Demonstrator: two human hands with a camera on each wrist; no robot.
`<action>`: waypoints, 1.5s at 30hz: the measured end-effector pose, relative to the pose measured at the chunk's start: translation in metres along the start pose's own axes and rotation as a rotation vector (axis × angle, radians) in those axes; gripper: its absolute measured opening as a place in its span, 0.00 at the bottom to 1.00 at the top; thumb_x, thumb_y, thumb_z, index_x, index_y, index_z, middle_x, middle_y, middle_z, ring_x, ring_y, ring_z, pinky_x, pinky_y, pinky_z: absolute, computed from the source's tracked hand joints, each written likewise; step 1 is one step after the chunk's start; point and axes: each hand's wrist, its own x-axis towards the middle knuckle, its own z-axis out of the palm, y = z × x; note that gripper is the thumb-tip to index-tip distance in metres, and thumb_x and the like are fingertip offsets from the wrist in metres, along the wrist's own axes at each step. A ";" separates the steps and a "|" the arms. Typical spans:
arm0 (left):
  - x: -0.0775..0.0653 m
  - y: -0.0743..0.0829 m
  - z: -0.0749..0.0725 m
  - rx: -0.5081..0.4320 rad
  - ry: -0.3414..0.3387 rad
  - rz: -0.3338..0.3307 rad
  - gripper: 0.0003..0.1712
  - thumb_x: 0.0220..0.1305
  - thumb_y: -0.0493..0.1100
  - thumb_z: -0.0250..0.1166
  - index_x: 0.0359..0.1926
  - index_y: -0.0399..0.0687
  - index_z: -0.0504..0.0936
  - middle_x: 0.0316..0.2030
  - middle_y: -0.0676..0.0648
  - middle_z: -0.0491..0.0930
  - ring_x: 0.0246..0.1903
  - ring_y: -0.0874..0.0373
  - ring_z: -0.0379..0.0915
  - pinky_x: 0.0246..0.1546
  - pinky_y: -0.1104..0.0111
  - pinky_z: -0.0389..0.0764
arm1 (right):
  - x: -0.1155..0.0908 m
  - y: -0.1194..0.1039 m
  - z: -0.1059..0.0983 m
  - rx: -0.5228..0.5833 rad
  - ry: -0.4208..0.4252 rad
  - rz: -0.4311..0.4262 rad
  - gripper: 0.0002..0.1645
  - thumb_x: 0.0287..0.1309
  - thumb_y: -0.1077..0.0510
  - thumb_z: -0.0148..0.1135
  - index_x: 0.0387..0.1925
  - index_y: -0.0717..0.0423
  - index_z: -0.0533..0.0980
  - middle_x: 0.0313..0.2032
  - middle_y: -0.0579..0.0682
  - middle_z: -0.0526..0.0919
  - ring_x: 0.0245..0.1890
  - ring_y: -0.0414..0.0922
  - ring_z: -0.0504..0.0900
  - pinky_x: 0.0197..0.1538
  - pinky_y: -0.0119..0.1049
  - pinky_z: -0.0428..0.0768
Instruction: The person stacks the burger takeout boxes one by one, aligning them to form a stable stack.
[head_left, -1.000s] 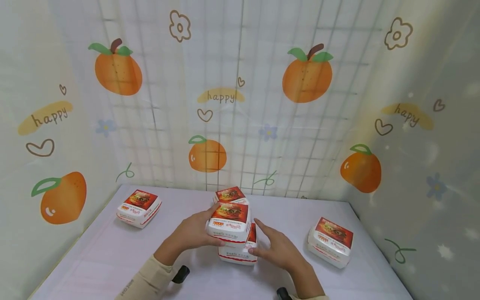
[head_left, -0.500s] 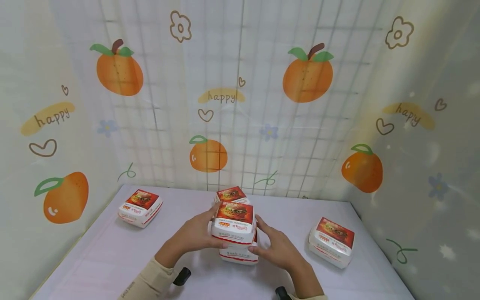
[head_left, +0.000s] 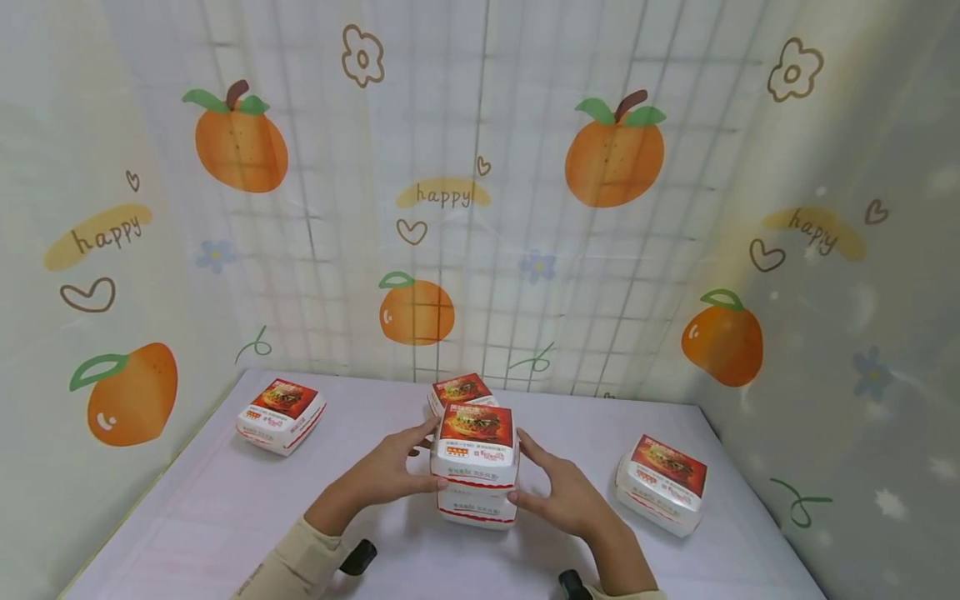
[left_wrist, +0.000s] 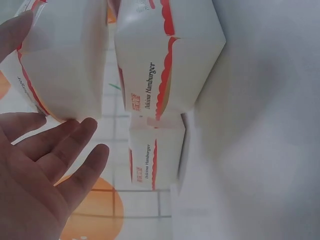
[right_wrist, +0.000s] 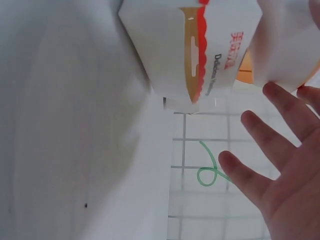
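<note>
Between my two hands is a white hamburger box [head_left: 476,437] with a red burger picture on its lid. My left hand [head_left: 392,468] grips its left side, thumb at the front lower edge and fingers along the side. On the opposite side, my right hand [head_left: 567,490] holds it the same way. Directly beneath sits a second hamburger box [head_left: 477,510] on the table. Both wrist views show a narrow gap between the upper box [left_wrist: 65,65] and the lower box [right_wrist: 175,45]. A third hamburger box [head_left: 459,388] stands just behind, partly hidden.
One more hamburger box [head_left: 281,415] lies at the table's back left, another hamburger box [head_left: 662,483] at the right. A white cloth covers the table [head_left: 187,508]. Behind it hangs a curtain [head_left: 517,333] printed with oranges, over a wire grid.
The upper box has moved right, from left of the lower box to squarely over it. My right hand, earlier apart from the upper box, now holds its right side.
</note>
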 end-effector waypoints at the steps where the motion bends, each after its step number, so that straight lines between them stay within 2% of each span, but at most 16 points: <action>1: 0.000 0.000 0.001 -0.001 -0.002 -0.001 0.61 0.49 0.67 0.72 0.77 0.55 0.50 0.65 0.52 0.68 0.58 0.55 0.68 0.57 0.49 0.71 | 0.000 0.000 -0.001 0.003 -0.002 0.001 0.56 0.49 0.29 0.65 0.76 0.35 0.52 0.68 0.46 0.66 0.67 0.52 0.65 0.63 0.60 0.64; 7: 0.002 0.003 0.005 0.001 -0.015 -0.010 0.61 0.49 0.67 0.72 0.76 0.51 0.52 0.64 0.51 0.69 0.58 0.55 0.67 0.57 0.49 0.71 | -0.003 0.003 -0.002 0.011 0.003 0.013 0.56 0.48 0.31 0.68 0.75 0.29 0.51 0.66 0.49 0.70 0.66 0.52 0.66 0.63 0.60 0.64; 13: 0.004 0.001 0.008 0.027 -0.017 -0.008 0.61 0.49 0.69 0.70 0.76 0.50 0.53 0.62 0.53 0.70 0.57 0.56 0.68 0.53 0.52 0.74 | -0.004 0.005 -0.002 0.015 0.010 0.015 0.58 0.47 0.32 0.69 0.76 0.37 0.53 0.66 0.50 0.70 0.66 0.52 0.67 0.63 0.59 0.65; 18: 0.006 0.000 0.011 0.022 -0.024 -0.015 0.61 0.50 0.69 0.70 0.77 0.53 0.52 0.62 0.54 0.70 0.57 0.57 0.68 0.54 0.53 0.74 | -0.004 0.007 -0.002 0.009 -0.008 0.035 0.58 0.47 0.30 0.67 0.76 0.38 0.52 0.67 0.49 0.68 0.67 0.52 0.65 0.63 0.60 0.64; 24: 0.004 0.000 0.014 0.023 -0.028 -0.026 0.61 0.49 0.69 0.70 0.77 0.52 0.51 0.60 0.53 0.72 0.57 0.57 0.68 0.56 0.52 0.72 | -0.005 0.008 -0.003 0.028 -0.008 0.023 0.59 0.47 0.32 0.69 0.75 0.45 0.55 0.67 0.49 0.68 0.66 0.51 0.67 0.63 0.59 0.65; 33: 0.008 -0.001 0.017 0.028 -0.025 -0.020 0.61 0.50 0.71 0.68 0.76 0.51 0.52 0.62 0.52 0.70 0.58 0.57 0.68 0.57 0.53 0.72 | -0.006 0.010 0.000 0.065 -0.027 0.050 0.58 0.47 0.34 0.70 0.75 0.46 0.55 0.63 0.50 0.74 0.65 0.51 0.67 0.63 0.60 0.64; 45: 0.002 0.000 0.012 0.061 -0.020 -0.043 0.60 0.49 0.72 0.68 0.76 0.55 0.52 0.65 0.52 0.68 0.58 0.53 0.68 0.55 0.51 0.73 | -0.005 0.005 0.000 0.059 -0.023 0.063 0.64 0.46 0.33 0.71 0.76 0.53 0.51 0.62 0.52 0.74 0.64 0.53 0.69 0.62 0.61 0.65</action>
